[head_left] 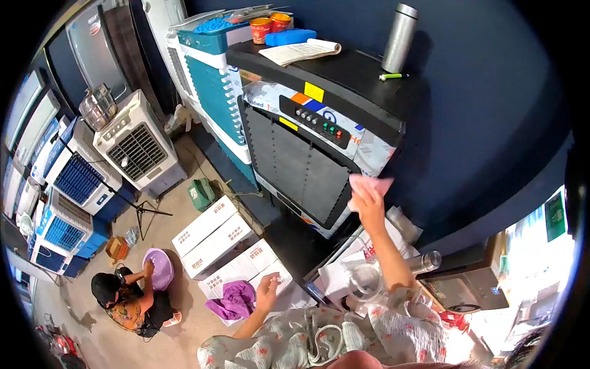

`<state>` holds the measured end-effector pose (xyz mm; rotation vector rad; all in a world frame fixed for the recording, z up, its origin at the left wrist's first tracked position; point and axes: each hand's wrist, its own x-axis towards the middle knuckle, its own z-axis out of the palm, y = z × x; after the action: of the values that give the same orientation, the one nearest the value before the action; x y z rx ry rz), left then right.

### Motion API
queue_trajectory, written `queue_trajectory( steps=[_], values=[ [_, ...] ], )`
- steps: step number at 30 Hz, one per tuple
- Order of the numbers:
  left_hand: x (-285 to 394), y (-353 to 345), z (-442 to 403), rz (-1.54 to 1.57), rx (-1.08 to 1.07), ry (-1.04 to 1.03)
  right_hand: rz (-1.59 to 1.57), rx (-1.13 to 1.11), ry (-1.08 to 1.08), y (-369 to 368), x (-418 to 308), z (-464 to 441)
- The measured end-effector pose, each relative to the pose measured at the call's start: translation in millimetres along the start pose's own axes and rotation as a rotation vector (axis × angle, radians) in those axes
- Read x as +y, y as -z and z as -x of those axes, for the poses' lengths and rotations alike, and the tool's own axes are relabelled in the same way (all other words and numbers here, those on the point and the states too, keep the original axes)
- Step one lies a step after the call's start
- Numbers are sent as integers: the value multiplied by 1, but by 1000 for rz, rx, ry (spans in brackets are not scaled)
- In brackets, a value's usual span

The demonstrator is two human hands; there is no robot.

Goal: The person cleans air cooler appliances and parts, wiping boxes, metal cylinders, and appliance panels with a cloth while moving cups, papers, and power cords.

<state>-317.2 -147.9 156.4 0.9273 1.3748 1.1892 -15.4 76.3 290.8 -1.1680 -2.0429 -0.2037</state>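
My right hand (367, 203) is closed on a pink cloth (372, 183), held up at the lower right edge of a large air cooler (301, 166). The cooler has a dark grille and a control panel (314, 122). My left hand (267, 294) is low, over white cartons (249, 269), with its fingers partly spread and nothing visible in it. A purple cloth (236, 300) lies on the cartons just left of that hand.
A person (138, 295) crouches at lower left with a purple basin (159, 269). Other coolers (138, 147) and a tripod (142, 215) stand beyond. A steel flask (400, 38) and open notebook (298, 52) rest on the black top. A clear jar (425, 262) is at right.
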Motion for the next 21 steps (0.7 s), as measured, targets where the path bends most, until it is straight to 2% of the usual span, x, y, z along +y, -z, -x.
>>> queue_trajectory(
  steps=[2, 5, 6, 7, 9, 11, 12, 13, 18, 19, 21],
  values=[
    [-11, 17, 4, -34, 24, 15, 26, -71, -28, -2, -4, 28],
    [-8, 30, 8, -24, 53, 31, 26, 99, 17, 27, -24, -15],
    [-8, 33, 7, -15, 46, 20, -80, 222, -130, 43, -47, -43],
    [-6, 34, 7, -16, 41, 31, 77, 287, 30, 65, -59, -71],
    [1, 33, 4, -13, 35, 44, 368, 460, 148, 85, -76, -116],
    [6, 28, 3, -2, 0, 22, 381, 398, 122, 75, -63, -129],
    [7, 26, 2, 1, -26, 5, 403, 285, 180, 67, -54, -126],
    [6, 25, 1, 3, -52, -10, 540, 219, 160, 45, -44, -104],
    [-3, 20, 1, 54, -214, -122, -128, 7, -185, -36, -35, 21],
    [5, 23, 2, -27, -245, -146, -188, -88, -279, -49, -26, 48],
    [41, 33, 2, -204, -314, -172, -1093, -182, -923, -20, -66, 56]
  ],
)
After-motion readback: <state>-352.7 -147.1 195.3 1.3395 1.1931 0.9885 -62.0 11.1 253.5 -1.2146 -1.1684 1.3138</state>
